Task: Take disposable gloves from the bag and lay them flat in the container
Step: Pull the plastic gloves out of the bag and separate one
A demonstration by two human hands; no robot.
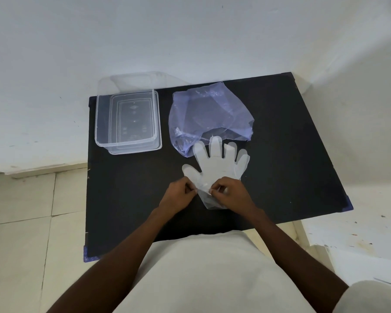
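A clear disposable glove (215,164) lies spread on the black table (127,199), fingers pointing away from me and overlapping the mouth of a translucent purple bag (209,111). My left hand (178,195) pinches the glove's cuff on its left side. My right hand (231,193) pinches the cuff on its right side. Between the two hands the cuff is bunched. A clear rectangular plastic container (99,123) stands at the table's far left; I see nothing in it.
The container seems to rest on its clear lid (159,141), whose edge shows below and to the right. A white wall runs behind the table. Tiled floor (20,233) lies to the left. My light-clothed lap (208,267) meets the table's near edge.
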